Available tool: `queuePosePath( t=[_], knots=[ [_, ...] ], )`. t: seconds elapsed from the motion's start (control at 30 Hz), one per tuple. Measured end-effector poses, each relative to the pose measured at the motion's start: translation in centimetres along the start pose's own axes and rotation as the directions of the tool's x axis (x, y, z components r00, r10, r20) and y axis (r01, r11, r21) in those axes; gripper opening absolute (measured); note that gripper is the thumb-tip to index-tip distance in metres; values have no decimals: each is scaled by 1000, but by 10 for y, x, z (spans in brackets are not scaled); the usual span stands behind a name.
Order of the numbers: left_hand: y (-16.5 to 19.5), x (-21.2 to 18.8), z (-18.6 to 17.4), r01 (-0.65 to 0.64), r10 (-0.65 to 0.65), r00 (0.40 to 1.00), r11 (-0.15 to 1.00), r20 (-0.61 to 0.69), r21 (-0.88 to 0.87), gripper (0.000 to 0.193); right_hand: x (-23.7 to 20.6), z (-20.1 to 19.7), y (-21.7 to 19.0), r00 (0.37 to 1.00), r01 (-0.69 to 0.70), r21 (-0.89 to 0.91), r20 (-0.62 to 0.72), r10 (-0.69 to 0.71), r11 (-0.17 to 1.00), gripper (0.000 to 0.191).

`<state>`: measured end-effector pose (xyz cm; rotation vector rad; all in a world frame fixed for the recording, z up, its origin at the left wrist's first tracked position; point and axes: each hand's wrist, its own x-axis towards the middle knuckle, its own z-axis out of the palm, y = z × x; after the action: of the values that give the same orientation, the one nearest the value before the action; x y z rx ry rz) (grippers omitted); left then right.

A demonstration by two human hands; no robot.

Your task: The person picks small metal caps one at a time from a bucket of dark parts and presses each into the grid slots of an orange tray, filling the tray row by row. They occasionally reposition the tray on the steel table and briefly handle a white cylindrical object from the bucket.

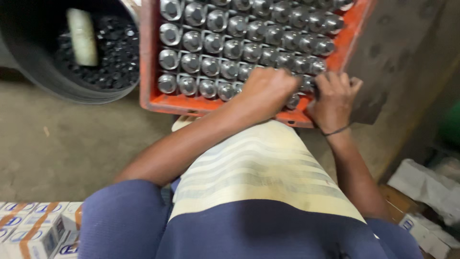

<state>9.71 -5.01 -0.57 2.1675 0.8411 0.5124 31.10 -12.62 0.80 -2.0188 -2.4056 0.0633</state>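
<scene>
The left hand (pixel 268 91) is clenched over metal pieces (pixel 225 50) in the orange crate's (pixel 158 98) near right corner. The right hand (pixel 333 98) lies just beside it, fingers (pixel 330 81) curled on the rim; whether they grasp a piece I cannot tell.

Dim, warm indoor light falls from above, leaving the black tub (pixel 72 57) at upper left nearly lost in shadow. Small highlights glint on the metal caps (pixel 230 36) in the orange crate (pixel 158 103). Motion blur softens the whole frame (worst at the white boxes (pixel 33 230) and the right edge).
</scene>
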Motion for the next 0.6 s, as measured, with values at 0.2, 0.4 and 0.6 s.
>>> queuePosePath(
  t=[0.2, 0.4, 0.6],
  knots=[
    [-123, -108, -154, 372, -3, 677, 864, -736, 339, 12, -13, 14, 3, 987, -19, 236, -151, 56, 971, 20],
    [-247, -170, -112, 743, -883, 469, 413, 31, 527, 31, -13, 19, 2, 985, -41, 236, -155, 79, 971, 17],
    [-247, -180, -103, 783, -932, 355, 336, 68, 523, 40, -12, 18, 2, 984, -47, 251, -157, 89, 967, 13]
  ],
)
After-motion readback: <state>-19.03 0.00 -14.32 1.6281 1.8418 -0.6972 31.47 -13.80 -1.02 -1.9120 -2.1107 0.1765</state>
